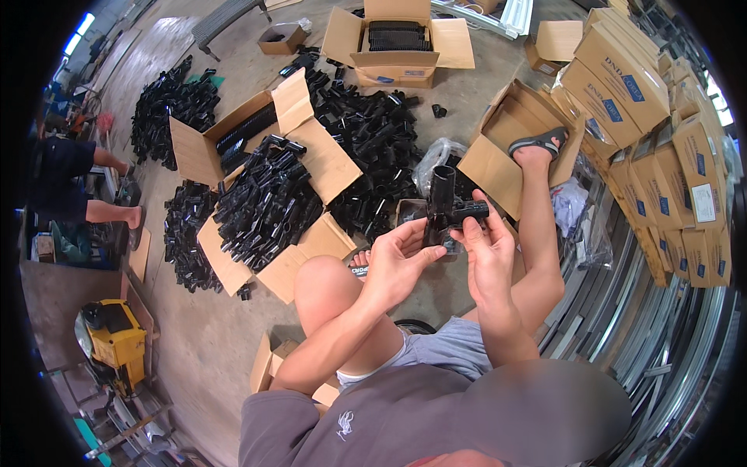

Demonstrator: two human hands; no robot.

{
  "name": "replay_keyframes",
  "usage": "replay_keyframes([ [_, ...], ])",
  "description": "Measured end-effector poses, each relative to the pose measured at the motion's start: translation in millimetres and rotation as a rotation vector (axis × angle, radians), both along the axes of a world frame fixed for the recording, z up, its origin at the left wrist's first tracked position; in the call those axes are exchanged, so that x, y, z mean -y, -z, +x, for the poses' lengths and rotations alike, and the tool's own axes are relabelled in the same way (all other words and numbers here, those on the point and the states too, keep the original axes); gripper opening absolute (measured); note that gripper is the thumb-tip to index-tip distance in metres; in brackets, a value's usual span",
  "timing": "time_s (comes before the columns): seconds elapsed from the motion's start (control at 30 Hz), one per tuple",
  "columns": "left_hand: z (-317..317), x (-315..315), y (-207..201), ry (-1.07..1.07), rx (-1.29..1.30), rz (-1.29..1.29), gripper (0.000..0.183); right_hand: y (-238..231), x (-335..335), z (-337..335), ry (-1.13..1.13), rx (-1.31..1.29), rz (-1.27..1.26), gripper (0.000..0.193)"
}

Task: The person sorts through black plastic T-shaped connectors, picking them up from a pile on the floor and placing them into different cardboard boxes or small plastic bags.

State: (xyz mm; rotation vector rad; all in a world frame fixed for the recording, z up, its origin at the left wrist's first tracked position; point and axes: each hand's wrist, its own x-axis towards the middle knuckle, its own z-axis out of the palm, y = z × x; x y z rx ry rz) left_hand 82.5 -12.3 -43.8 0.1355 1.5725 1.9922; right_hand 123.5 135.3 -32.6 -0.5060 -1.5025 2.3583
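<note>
A glossy black pipe fitting [442, 187] with tube-like branches is held up in front of my knees. My left hand [398, 261] is closed round its lower left side, the thumb pressed against its base. On the other side my right hand [490, 253] grips the branch that points right, with the fingers behind it. The fingers partly hide the fitting's lower end. Beyond it, a pile of similar black fittings [366, 128] lies on the floor. To the left, an open cardboard box [319, 159] overflows with more of them.
Another open box [395, 76] with stacked black parts stands at the far side. My foot rests in a tilted carton [490, 167]. Sealed cartons [615, 86] and long metal profiles [591, 311] fill the right. At left are a yellow machine [118, 335] and another person's legs [113, 212].
</note>
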Motion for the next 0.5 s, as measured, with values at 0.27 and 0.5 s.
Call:
replay_keyframes([
  [0.27, -2, 2, -6, -0.006, 0.03, 0.013, 0.046, 15, -2, -6, 0.05, -0.047, -0.177, 0.039],
  [0.5, -3, 8, -2, -0.01, -0.001, -0.019, 0.048, 29, 2, -6, -0.022, -0.111, -0.238, 0.038],
])
